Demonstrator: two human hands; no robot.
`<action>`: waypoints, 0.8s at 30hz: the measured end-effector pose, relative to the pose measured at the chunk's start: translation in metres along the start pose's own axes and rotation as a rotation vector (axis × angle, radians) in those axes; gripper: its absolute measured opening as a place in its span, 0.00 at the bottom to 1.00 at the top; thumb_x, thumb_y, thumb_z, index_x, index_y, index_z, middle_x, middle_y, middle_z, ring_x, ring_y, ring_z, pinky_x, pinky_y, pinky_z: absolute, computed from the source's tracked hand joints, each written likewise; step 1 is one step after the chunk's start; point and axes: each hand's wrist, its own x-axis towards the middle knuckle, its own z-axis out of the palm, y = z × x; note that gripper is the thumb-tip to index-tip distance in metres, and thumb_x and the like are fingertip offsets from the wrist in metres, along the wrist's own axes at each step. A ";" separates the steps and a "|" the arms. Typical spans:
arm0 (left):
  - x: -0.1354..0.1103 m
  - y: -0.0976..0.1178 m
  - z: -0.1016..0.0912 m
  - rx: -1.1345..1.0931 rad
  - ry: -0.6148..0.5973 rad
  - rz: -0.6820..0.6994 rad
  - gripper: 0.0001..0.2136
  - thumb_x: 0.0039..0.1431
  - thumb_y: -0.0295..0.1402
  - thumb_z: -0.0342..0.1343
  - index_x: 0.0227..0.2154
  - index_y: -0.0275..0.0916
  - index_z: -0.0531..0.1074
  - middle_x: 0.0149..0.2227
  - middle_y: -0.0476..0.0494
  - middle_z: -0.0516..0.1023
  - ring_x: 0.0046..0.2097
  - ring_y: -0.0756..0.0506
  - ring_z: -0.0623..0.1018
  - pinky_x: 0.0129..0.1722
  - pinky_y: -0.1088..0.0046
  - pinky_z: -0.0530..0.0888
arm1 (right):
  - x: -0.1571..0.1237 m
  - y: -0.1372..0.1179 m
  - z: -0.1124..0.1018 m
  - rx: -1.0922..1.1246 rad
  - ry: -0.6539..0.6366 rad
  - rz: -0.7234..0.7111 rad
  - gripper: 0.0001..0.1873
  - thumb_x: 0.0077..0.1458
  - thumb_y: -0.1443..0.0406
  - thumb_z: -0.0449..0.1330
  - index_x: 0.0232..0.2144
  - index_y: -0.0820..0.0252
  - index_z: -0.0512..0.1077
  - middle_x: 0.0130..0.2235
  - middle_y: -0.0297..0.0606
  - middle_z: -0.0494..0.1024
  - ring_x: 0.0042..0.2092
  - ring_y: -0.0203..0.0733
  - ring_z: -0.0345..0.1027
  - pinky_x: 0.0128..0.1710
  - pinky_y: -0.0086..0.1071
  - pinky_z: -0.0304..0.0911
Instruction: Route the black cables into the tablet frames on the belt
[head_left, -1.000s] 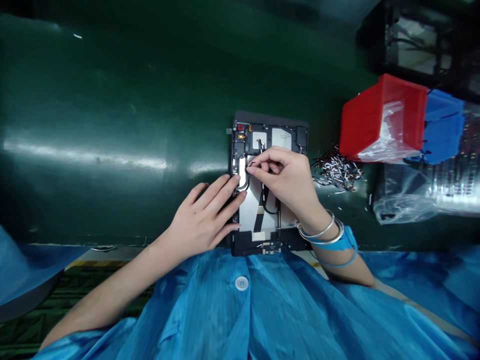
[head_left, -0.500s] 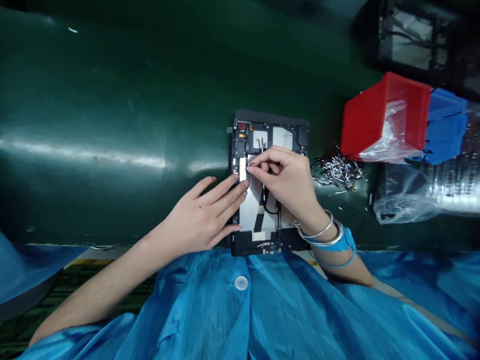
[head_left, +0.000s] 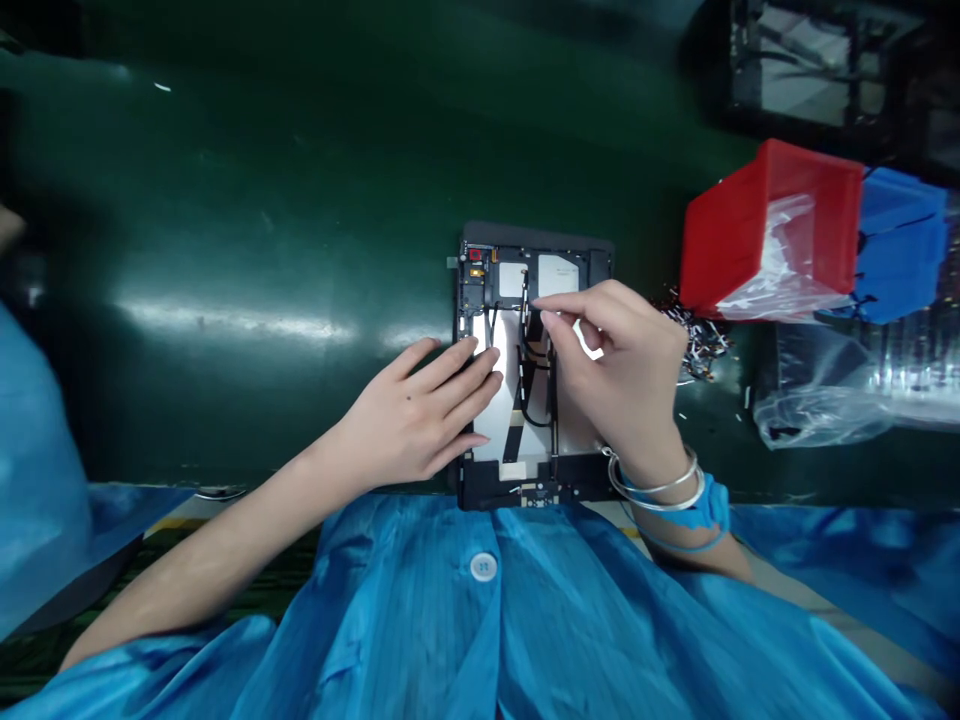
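Note:
An opened tablet [head_left: 564, 430] lies before me, its inside showing silver-white panels, a flat ribbon cable [head_left: 514, 440] and thin black cables [head_left: 523, 385]. My left hand [head_left: 420, 410] rests palm down with its fingers spread, the fingertips on the tablet's left side. Over the tablet's upper middle, my right hand [head_left: 626, 360] has its thumb and forefinger brought close together beside the top of a thin cable. Whatever is between those fingertips is too small to make out. Near the tablet's upper left corner sits a small red part [head_left: 475, 256].
Right of my right hand lies a heap of small cable pieces [head_left: 701, 345], partly hidden by it. A red bin [head_left: 724, 235] with a plastic bag and a blue bin [head_left: 900, 250] stand beyond. Clear plastic bags [head_left: 817, 400] lie below them. Another person's blue sleeve [head_left: 34, 470] shows at left.
My right hand has moved right, from the tablet's left part to its upper middle. A thin black cable now shows near my left fingertips. More of the person at left has come into view.

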 end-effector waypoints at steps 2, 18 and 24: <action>0.001 0.000 0.000 0.000 0.002 0.000 0.22 0.69 0.41 0.42 0.53 0.29 0.70 0.57 0.34 0.71 0.57 0.34 0.72 0.52 0.56 0.68 | 0.003 0.003 0.003 0.042 -0.052 0.014 0.09 0.57 0.68 0.56 0.34 0.53 0.77 0.28 0.33 0.73 0.31 0.37 0.65 0.32 0.33 0.58; 0.004 -0.005 0.002 -0.047 0.016 -0.042 0.22 0.67 0.40 0.45 0.54 0.29 0.70 0.57 0.32 0.71 0.59 0.34 0.70 0.52 0.57 0.68 | 0.038 0.007 0.027 0.229 -0.284 0.056 0.04 0.50 0.70 0.62 0.25 0.59 0.73 0.25 0.31 0.70 0.31 0.35 0.62 0.32 0.32 0.55; 0.012 -0.008 0.005 -0.022 0.018 -0.112 0.21 0.68 0.39 0.45 0.55 0.31 0.68 0.58 0.33 0.71 0.59 0.35 0.70 0.52 0.58 0.67 | 0.025 0.001 0.008 0.051 -0.132 -0.019 0.04 0.54 0.69 0.59 0.31 0.56 0.73 0.27 0.33 0.71 0.33 0.38 0.64 0.33 0.33 0.55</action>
